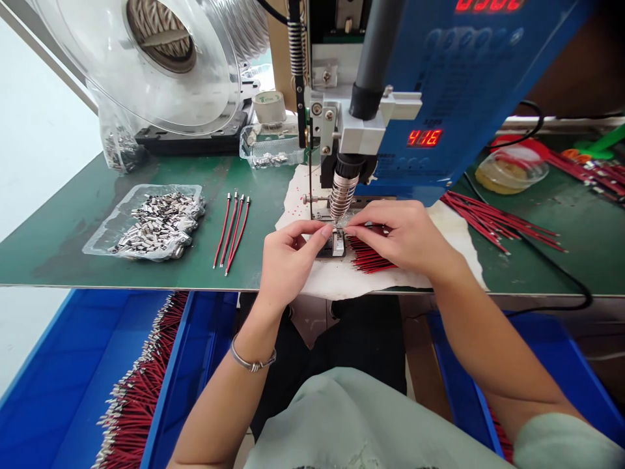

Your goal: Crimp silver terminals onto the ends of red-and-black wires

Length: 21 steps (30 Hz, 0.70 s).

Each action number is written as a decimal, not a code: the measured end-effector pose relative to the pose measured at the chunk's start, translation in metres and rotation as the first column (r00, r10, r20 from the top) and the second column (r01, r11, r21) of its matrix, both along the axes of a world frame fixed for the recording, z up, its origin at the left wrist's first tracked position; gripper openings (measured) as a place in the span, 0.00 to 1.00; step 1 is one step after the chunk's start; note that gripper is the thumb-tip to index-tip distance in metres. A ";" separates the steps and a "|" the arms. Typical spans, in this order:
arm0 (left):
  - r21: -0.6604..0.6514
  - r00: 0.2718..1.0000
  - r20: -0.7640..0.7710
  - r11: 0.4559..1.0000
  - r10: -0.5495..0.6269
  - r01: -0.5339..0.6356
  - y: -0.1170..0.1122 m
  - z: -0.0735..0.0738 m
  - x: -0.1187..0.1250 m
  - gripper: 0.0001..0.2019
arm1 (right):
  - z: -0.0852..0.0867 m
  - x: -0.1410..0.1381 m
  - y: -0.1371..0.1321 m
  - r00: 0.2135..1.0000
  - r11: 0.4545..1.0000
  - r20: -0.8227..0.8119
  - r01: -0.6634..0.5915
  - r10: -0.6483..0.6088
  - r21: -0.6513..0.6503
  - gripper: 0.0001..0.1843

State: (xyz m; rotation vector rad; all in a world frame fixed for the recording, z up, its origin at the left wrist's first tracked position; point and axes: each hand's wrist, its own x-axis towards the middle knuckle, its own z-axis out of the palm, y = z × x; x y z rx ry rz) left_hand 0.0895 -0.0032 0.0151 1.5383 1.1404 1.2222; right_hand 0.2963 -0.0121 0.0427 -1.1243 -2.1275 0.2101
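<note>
Under the soldering machine's tip (342,195), both hands meet at a small metal fixture (338,242). My left hand (293,257) is at the fixture's left side, thumb and forefinger pinched together; whatever lies between them is too small to make out. From the right, my right hand (403,236) pinches a thin red-and-black wire, mostly hidden by the fingers, with its end toward the fixture. Below that hand lies a bundle of red-and-black wires (368,256) on a white cloth (332,283). Several wires with metal ends (232,231) rest on the green table left of my left hand.
A clear tray (105,238) of small metal parts stands at left, below a large spool (205,85). The blue machine housing (415,163) rises behind. More red-and-black wires (498,218) and a round tub (512,170) are at right. Blue bins (97,365) sit below the table edge.
</note>
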 end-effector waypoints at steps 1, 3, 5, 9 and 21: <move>0.000 1.000 0.007 1.000 -0.003 0.003 0.000 0.000 -0.001 0.12 | -0.001 0.000 0.000 1.000 1.000 0.008 -0.003 0.003 0.000 0.08; 0.004 1.000 0.020 1.000 -0.011 0.011 -0.001 0.000 -0.002 0.10 | -0.002 0.000 0.001 1.000 1.000 0.018 -0.007 0.007 0.008 0.07; 0.006 0.999 0.029 1.000 -0.014 0.014 -0.001 -0.001 -0.002 0.09 | -0.003 0.001 0.002 1.000 1.000 0.013 -0.006 0.005 0.028 0.05; 0.000 1.000 0.016 1.000 -0.009 0.009 0.000 -0.001 -0.001 0.10 | -0.005 0.003 0.001 0.999 0.998 -0.001 -0.043 0.043 0.052 0.06; 0.021 0.999 0.024 0.999 0.024 -0.025 0.000 -0.003 -0.001 0.11 | -0.005 0.003 0.002 0.998 0.997 0.023 -0.057 0.056 0.044 0.07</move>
